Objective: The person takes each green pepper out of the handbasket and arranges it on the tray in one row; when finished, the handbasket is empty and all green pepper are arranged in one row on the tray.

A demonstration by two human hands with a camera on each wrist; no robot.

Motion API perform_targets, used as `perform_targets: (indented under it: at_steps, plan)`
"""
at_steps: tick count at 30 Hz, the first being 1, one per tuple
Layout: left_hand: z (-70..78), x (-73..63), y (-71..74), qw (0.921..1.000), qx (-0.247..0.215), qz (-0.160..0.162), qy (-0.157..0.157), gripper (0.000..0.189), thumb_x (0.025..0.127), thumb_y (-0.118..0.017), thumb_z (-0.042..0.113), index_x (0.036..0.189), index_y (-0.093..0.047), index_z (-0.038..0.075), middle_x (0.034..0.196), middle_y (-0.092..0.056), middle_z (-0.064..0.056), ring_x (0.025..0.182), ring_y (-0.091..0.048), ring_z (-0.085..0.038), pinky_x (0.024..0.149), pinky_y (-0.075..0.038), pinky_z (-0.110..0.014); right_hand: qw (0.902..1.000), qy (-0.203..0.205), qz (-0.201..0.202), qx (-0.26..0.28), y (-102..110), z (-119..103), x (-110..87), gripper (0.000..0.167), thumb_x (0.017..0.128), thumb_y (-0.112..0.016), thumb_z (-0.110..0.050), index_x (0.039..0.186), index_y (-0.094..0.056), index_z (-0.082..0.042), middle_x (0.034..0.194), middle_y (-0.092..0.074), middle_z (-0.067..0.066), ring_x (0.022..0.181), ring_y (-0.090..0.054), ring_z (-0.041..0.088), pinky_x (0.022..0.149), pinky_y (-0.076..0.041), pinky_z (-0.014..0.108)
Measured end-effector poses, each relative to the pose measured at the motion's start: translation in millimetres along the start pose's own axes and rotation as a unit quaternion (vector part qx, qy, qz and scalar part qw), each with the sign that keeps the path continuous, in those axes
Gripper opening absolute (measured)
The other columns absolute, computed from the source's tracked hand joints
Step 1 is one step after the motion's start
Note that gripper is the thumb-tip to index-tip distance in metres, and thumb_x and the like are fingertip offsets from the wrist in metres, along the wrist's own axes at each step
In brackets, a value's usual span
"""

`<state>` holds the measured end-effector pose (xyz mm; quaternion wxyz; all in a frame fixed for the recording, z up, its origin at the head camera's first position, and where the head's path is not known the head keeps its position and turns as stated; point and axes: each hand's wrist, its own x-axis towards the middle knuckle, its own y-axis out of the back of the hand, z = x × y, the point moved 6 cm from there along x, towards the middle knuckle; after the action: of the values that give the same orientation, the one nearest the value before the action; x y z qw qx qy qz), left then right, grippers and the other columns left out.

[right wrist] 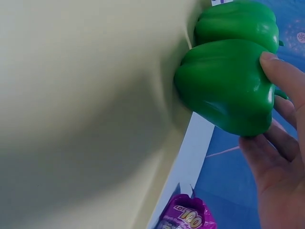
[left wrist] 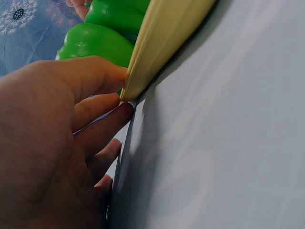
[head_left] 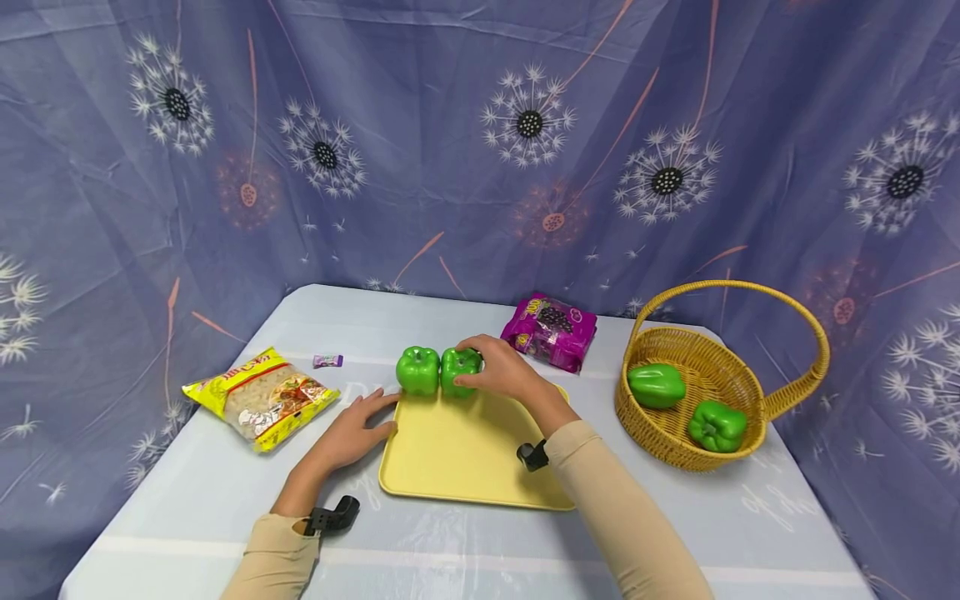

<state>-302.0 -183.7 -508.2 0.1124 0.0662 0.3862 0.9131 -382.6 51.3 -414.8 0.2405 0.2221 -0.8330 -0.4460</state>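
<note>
Beige sleeves (head_left: 630,517) foremost over worktop (head_left: 405,554) | left hand (head_left: 352,435) pinches yellow tray (head_left: 465,450) by its left rim | right hand (head_left: 504,367) is clamped on green pepper (head_left: 451,375) at tray's far edge, just beside second pepper (head_left: 417,375)

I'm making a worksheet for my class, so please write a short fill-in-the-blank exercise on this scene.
The pepper held by the right hand is coloured ____.
The left hand touches the edge of the yellow ____.
The wicker basket contains exactly ____ peppers.
Missing words: green; tray; two.
</note>
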Motion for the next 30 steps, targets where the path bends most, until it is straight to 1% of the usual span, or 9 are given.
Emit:
perform_targets:
  at_steps: [6, 12, 15, 18, 20, 22, 25, 27, 30]
  plan:
    - [1.0, -0.2, -0.6, 1.0000, -0.001, 0.000, -0.001, 0.051, 0.095, -0.059, 0.030, 0.143, -0.048, 0.016, 0.151, -0.031, -0.021, 0.138, -0.016, -0.049, 0.109, -0.014, -0.062, 1.0000, 0.005, 0.007, 0.004, -1, 2, -0.6, 0.052, 0.077, -0.081, -0.036, 0.121, -0.065, -0.012, 0.121, -0.062, 0.001, 0.118, -0.053, 0.017, 0.101, -0.040, 0.030]
    - [1.7, 0.3, -0.6, 1.0000, 0.001, 0.001, -0.005, 0.051, 0.095, -0.059, 0.030, 0.143, -0.049, 0.015, 0.151, -0.031, -0.021, 0.138, -0.017, -0.049, 0.110, -0.014, -0.062, 0.9986, -0.007, 0.007, 0.053, 2, 4, -5.6, 0.049, 0.083, -0.074, -0.040, 0.123, -0.064, -0.014, 0.123, -0.060, 0.000, 0.116, -0.053, 0.018, 0.097, -0.045, 0.037]
    - [2.5, 0.6, 0.0, 1.0000, 0.000, 0.002, -0.005, 0.051, 0.095, -0.059, 0.030, 0.142, -0.049, 0.015, 0.151, -0.031, -0.021, 0.138, -0.016, -0.049, 0.110, -0.014, -0.062, 0.9973, -0.015, 0.010, 0.071, 8, 8, -8.9, 0.048, 0.085, -0.073, -0.040, 0.124, -0.064, -0.014, 0.123, -0.059, -0.001, 0.116, -0.053, 0.019, 0.095, -0.047, 0.038]
    - [3.2, 0.8, 0.5, 1.0000, 0.002, 0.002, -0.008, 0.051, 0.095, -0.059, 0.030, 0.143, -0.049, 0.015, 0.151, -0.031, -0.021, 0.138, -0.016, -0.050, 0.110, -0.014, -0.062, 0.9969, -0.017, 0.011, 0.076, 17, 11, -13.1, 0.047, 0.084, -0.074, -0.038, 0.124, -0.063, -0.015, 0.124, -0.058, -0.002, 0.117, -0.052, 0.017, 0.095, -0.047, 0.036]
    - [3.5, 0.5, 0.9, 1.0000, 0.003, 0.002, -0.008, 0.051, 0.095, -0.059, 0.031, 0.143, -0.049, 0.015, 0.151, -0.031, -0.022, 0.138, -0.016, -0.050, 0.109, -0.014, -0.062, 0.9971, -0.011, 0.012, 0.075, 25, 14, -15.8, 0.046, 0.083, -0.075, -0.035, 0.124, -0.063, -0.015, 0.123, -0.059, -0.002, 0.116, -0.053, 0.015, 0.095, -0.047, 0.035]
    - [3.5, 0.1, 1.1, 1.0000, 0.002, 0.002, -0.007, 0.050, 0.095, -0.059, 0.030, 0.142, -0.049, 0.015, 0.151, -0.031, -0.022, 0.137, -0.016, -0.050, 0.109, -0.015, -0.063, 0.9976, 0.001, 0.015, 0.068, 35, 16, -19.5, 0.046, 0.083, -0.076, -0.032, 0.123, -0.064, -0.015, 0.120, -0.061, -0.001, 0.110, -0.055, 0.014, 0.093, -0.049, 0.036]
    - [3.4, -0.2, 1.2, 1.0000, 0.000, 0.003, -0.007, 0.050, 0.095, -0.059, 0.029, 0.142, -0.049, 0.015, 0.150, -0.032, -0.022, 0.138, -0.017, -0.050, 0.110, -0.015, -0.062, 0.9978, 0.005, 0.019, 0.063, 49, 20, -27.1, 0.045, 0.082, -0.077, -0.033, 0.122, -0.065, -0.016, 0.116, -0.063, -0.004, 0.106, -0.056, 0.012, 0.091, -0.049, 0.035]
    - [3.0, 0.3, 0.8, 1.0000, 0.001, 0.003, -0.008, 0.050, 0.095, -0.059, 0.029, 0.142, -0.050, 0.015, 0.150, -0.032, -0.022, 0.138, -0.017, -0.049, 0.110, -0.015, -0.062, 0.9978, 0.007, 0.021, 0.062, 59, 22, -33.2, 0.044, 0.082, -0.077, -0.033, 0.121, -0.065, -0.016, 0.115, -0.063, -0.005, 0.104, -0.057, 0.012, 0.091, -0.050, 0.038]
    - [1.5, 1.1, -0.3, 1.0000, 0.003, 0.002, -0.007, 0.050, 0.095, -0.059, 0.030, 0.142, -0.049, 0.016, 0.151, -0.032, -0.022, 0.138, -0.017, -0.049, 0.110, -0.015, -0.062, 0.9983, 0.001, 0.023, 0.053, 72, 28, -43.5, 0.044, 0.081, -0.077, -0.035, 0.121, -0.065, -0.018, 0.116, -0.062, -0.007, 0.104, -0.057, 0.012, 0.089, -0.050, 0.038]
